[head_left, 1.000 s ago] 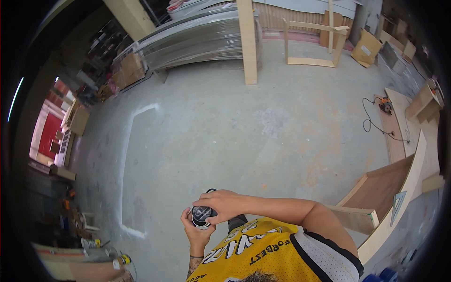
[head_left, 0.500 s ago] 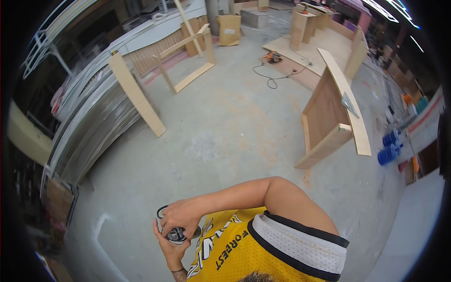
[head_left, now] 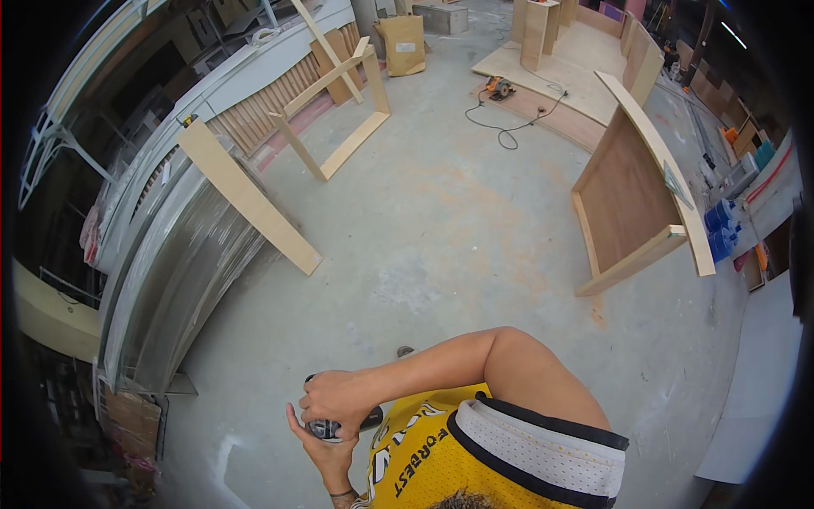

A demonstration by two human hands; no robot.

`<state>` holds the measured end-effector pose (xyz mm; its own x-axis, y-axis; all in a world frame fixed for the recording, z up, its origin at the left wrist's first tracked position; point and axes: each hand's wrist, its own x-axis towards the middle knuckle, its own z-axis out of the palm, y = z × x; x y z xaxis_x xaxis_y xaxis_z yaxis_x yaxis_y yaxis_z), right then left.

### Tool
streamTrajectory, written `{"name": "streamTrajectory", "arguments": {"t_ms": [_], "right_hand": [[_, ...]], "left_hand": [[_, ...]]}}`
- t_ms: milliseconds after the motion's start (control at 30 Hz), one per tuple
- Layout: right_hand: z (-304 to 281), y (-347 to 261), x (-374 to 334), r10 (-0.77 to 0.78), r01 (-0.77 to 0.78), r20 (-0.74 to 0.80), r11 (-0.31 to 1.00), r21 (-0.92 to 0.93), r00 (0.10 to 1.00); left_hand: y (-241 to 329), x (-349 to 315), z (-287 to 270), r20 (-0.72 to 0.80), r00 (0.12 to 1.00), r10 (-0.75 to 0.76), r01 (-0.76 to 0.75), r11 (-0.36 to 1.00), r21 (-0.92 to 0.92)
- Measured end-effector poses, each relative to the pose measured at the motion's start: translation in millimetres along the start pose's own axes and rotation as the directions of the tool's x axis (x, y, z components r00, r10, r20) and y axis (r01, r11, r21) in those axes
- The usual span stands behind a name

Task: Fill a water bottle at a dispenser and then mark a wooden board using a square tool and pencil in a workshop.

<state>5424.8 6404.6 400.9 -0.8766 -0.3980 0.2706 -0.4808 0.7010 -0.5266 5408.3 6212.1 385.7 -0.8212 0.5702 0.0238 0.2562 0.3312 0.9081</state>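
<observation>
At the lower left of the head view, both hands come together around a black-and-grey rounded object (head_left: 324, 429), perhaps a hand tool; its kind is mostly hidden by the fingers. My right hand (head_left: 342, 397) reaches across my body and closes over its top. From below, my left hand (head_left: 331, 458) supports it, thumb side raised along the object's left. A dark rounded end (head_left: 371, 418) sticks out to the right of the hands, close to my yellow jersey (head_left: 432, 441). Another black part (head_left: 310, 379) shows just beyond the right hand's knuckles.
A long board (head_left: 250, 199) leans on plastic-wrapped panels (head_left: 182, 280) at left. Beyond it stands a wooden frame (head_left: 352, 151). At right is an upright wooden box (head_left: 632, 204) bearing a long board and a triangular square (head_left: 677, 187). An orange circular saw (head_left: 498, 88) with its cord lies farther back.
The wooden box has shifted right in the view and the leaning board slightly lower. My hands sit a little farther right, still around the dark object. A dark rounded tip now shows beyond my right forearm.
</observation>
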Motion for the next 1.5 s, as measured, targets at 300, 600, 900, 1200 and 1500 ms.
{"name": "streamTrajectory", "arguments": {"t_ms": [300,600,900,1200,1500], "right_hand": [[-39.9,106.3,154.4,-0.344,0.304,0.146,0.921,0.243,0.927],[-54.8,149.2,300.6,-0.03,0.04,0.051,0.981,-0.192,0.998],[-72.7,174.4,415.4,0.198,-0.334,-0.326,0.832,-0.442,0.924],[-144.9,305.9,448.6,-0.354,0.252,-0.171,0.865,-0.433,0.92],[-236.6,393.0,489.4,0.354,-0.347,-0.023,0.9,-0.263,0.935]], "left_hand": [[-16.3,150.0,-87.9,0.087,0.995,0.044,-0.034,0.993,-0.113],[-55.3,290.6,-161.3,-0.05,0.989,0.139,-0.146,0.976,-0.165],[-99.5,439.2,-244.8,-0.015,0.893,0.449,-0.449,0.892,-0.05],[-77.5,596.2,-237.6,0.357,0.758,0.546,-0.43,0.83,-0.357],[-61.9,755.0,-220.5,0.421,0.772,0.475,-0.459,0.876,-0.147]]}}
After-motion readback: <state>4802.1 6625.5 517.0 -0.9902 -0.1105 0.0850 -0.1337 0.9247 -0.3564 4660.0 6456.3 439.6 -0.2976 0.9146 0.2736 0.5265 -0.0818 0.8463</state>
